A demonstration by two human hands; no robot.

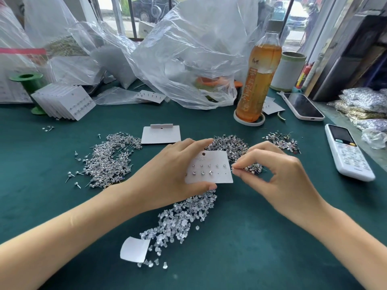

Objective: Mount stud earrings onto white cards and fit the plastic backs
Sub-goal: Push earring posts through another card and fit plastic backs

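My left hand (167,174) holds a white card (211,168) above the green table, thumb at its lower edge and fingers along its top. Several stud earrings sit in the card's two rows. My right hand (278,176) pinches a stud earring (232,168) between thumb and forefinger at the card's right edge. Piles of loose studs lie to the left (111,158), behind the card (230,145) and at the back right (282,141). A heap of clear plastic backs (180,220) spreads below the card.
A blank card (161,133) lies behind my hands and a stack of filled cards (65,103) leans at the left. A tea bottle (257,80), a phone (301,106), a white remote (347,153) and crumpled plastic bags (178,55) crowd the back and right.
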